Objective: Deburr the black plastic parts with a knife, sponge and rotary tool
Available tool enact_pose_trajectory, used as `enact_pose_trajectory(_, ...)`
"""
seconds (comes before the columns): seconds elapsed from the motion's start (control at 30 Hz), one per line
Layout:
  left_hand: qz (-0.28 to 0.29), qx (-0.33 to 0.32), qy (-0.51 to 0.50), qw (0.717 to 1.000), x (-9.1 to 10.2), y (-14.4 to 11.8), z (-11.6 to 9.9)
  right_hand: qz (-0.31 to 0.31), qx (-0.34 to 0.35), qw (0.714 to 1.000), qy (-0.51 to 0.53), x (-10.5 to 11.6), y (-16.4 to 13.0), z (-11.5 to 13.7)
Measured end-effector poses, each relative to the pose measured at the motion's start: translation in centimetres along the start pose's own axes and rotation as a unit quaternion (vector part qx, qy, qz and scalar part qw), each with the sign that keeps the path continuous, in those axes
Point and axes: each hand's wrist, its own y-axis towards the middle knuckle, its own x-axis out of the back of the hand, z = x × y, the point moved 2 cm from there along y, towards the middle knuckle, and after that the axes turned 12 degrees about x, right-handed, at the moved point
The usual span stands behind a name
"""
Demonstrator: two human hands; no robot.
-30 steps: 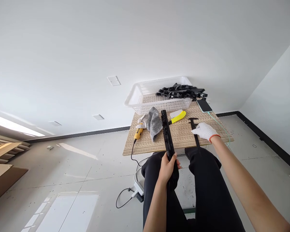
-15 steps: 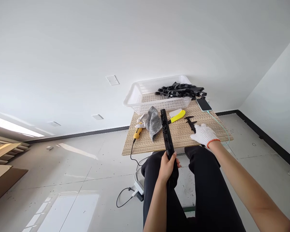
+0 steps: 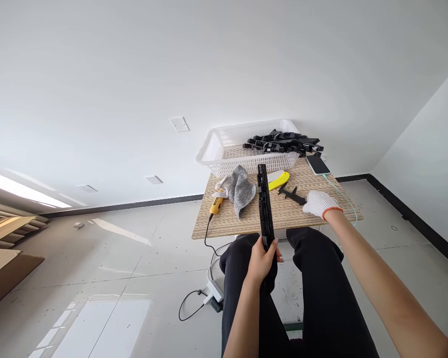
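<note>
My bare left hand (image 3: 263, 258) grips the near end of a long black plastic bar (image 3: 265, 206), which points away from me over the small wooden table (image 3: 227, 221). My right hand (image 3: 320, 203), in a white knit glove, rests on the table's right side and holds the near end of a black caliper (image 3: 291, 193). The caliper lies slanted on the tabletop, just right of the bar. My legs in black trousers are below the table edge.
A white basket (image 3: 211, 151) at the table's back holds several black parts (image 3: 283, 141). Also on the table are a yellow utility knife (image 3: 279, 181), a grey cloth (image 3: 242, 189), a yellow corded tool (image 3: 216, 204) and a phone (image 3: 316, 164) on a cable. A power strip (image 3: 213, 291) lies on the floor.
The gloved right hand has swung the caliper from lying lengthwise to slanting leftward. The left hand has shifted the black bar slightly right and more upright.
</note>
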Motion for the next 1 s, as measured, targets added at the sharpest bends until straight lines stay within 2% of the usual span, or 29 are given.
enact_pose_trajectory(0.17,0.003,0.004,0.019,1.0,0.1,-0.1,-0.1,-0.015,0.041,0.999,0.006,-0.9,0.0,0.0)
enact_pose_trajectory(0.33,0.005,0.009,0.019,1.0,0.1,0.0,0.0,-0.076,0.102,0.992,0.009,-2.4,-0.2,0.3)
enact_pose_trajectory(0.5,0.011,0.032,-0.001,0.999,-0.1,0.1,0.2,-0.138,0.15,0.977,0.062,-3.0,-0.4,-0.2)
enact_pose_trajectory(0.6,0.008,0.037,-0.004,0.999,-0.2,0.2,0.1,-0.144,0.168,0.967,0.124,-2.7,-0.8,-0.1)
enact_pose_trajectory(0.67,0.011,0.029,-0.007,0.999,-0.3,0.2,0.0,-0.143,0.187,0.952,0.196,-2.2,-1.2,0.3)
enact_pose_trajectory(0.73,0.019,0.017,-0.013,1.0,-0.5,0.1,-0.1,-0.169,0.203,0.94,0.218,-1.2,-1.9,0.9)
enact_pose_trajectory(0.87,0.049,0.005,-0.027,0.998,-0.6,-0.1,-0.2,-0.287,0.251,0.919,0.1,2.1,-3.6,2.0)
enact_pose_trajectory(1.0,0.091,-0.013,-0.022,0.996,-0.3,-0.5,-0.1,-0.338,0.289,0.895,0.021,5.9,-5.0,2.3)
